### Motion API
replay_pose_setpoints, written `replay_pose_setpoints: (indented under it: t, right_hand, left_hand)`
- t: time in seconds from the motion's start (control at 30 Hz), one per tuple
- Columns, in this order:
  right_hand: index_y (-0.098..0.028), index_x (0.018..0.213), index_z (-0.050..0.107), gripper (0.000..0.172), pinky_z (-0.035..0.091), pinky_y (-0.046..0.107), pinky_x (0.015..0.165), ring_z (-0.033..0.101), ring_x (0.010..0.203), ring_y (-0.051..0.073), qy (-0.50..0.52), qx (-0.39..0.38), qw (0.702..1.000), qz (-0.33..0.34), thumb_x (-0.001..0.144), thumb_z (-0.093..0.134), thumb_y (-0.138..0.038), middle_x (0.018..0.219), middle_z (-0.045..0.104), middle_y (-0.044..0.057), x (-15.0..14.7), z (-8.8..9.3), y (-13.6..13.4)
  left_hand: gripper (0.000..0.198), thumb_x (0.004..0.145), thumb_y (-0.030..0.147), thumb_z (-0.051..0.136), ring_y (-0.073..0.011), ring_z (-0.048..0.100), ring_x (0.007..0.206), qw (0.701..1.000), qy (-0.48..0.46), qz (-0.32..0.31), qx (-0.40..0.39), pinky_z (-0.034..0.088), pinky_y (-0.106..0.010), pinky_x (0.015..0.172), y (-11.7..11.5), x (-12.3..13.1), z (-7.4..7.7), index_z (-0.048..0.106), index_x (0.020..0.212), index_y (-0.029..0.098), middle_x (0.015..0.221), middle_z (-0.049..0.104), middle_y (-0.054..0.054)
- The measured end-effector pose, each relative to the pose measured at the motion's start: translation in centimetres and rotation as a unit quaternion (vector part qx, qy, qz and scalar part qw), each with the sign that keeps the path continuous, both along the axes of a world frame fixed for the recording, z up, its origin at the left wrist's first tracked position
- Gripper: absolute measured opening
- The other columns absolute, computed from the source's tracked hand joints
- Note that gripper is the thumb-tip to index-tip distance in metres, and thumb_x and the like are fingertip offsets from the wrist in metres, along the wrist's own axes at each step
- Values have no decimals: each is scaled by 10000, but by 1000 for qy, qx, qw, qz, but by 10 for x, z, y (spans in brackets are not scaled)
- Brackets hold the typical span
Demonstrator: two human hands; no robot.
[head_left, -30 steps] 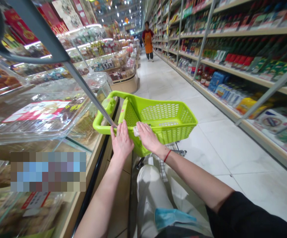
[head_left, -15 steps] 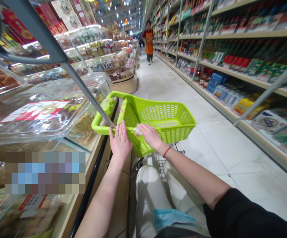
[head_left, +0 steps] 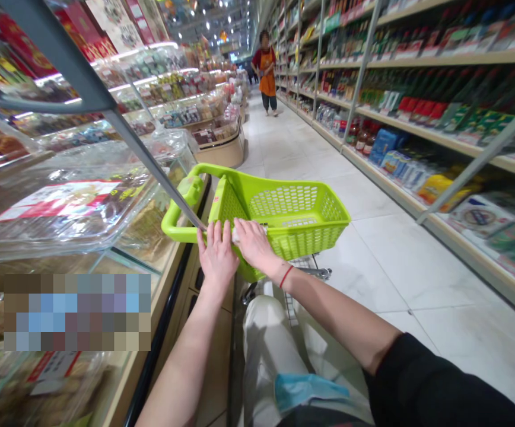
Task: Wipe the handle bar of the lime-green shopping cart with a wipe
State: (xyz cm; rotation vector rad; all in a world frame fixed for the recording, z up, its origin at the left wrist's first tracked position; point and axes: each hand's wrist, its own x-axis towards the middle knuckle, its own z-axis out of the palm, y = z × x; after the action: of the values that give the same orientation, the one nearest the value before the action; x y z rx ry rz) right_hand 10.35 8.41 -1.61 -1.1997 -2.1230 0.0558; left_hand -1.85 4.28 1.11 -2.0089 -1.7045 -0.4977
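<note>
Lime-green cart (head_left: 279, 222) stands just ahead of the person's legs, beside a glass display case (head_left: 79, 219). The left hand (head_left: 216, 255) lies open on the cart's near wall, fingers spread, holding nothing. The right hand (head_left: 253, 243) rests on the rim, its fingers over a small white wad (head_left: 237, 235); whether they grip it cannot be told. A red bracelet (head_left: 286, 276) circles the right wrist. A blue mask (head_left: 306, 391) hangs over pale trousers (head_left: 266, 350) below. Wrapped food (head_left: 70, 204) fills the case. Stocked shelves (head_left: 417, 118) line the tiled floor (head_left: 395, 267) on the right, and a worker in an orange apron (head_left: 266, 74) stands far down the aisle.
</note>
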Motion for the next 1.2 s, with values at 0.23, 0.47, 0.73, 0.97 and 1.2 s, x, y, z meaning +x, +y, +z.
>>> replay_pose_setpoints:
  t: [0.23,0.47,0.73,0.97,1.2]
  right_hand:
    - [-120,1457,428,455,488,412,968,578,1094,254,-61,10,998,22,1018,367,-219,1264,641,146,2,9,5]
    - [-140,1401,526,462,494,397,964,606,1109,243,-52,-9,999,15,956,418,-77,1274,657,138,48,-12,13]
    - [-146,1359,589,439,446,404,1072,569,1233,239,-9,-5,1000,-13,958,419,-86,1355,627,134,82,-35,19]
    - [-172,1402,542,439,466,416,1076,572,1252,230,0,2,1000,19,978,432,-143,1375,615,129,43,-15,17]
    - [-126,1408,534,493,400,407,1147,509,1343,218,1,20,999,31,945,376,-68,1443,558,139,46,-21,16]
  left_hand:
    - [601,849,142,455,-321,373,1437,1000,4,3,11,109,-553,1235,0,-1,-2,457,1447,80,1461,512,-195]
    - [663,795,114,494,-314,371,1440,1000,5,9,-7,106,-544,1240,-2,-1,3,439,1455,73,1481,490,-193]
    - [673,817,147,466,-318,293,1482,1000,-18,17,-2,41,-596,1232,-4,14,2,384,1478,52,1538,411,-206]
    - [707,813,107,427,-282,373,1442,997,23,-56,-40,147,-479,1252,7,40,-8,321,1506,17,1540,426,-166]
    - [662,821,114,431,-303,431,1388,998,30,-53,-31,204,-475,1233,10,36,-14,381,1474,15,1468,505,-179]
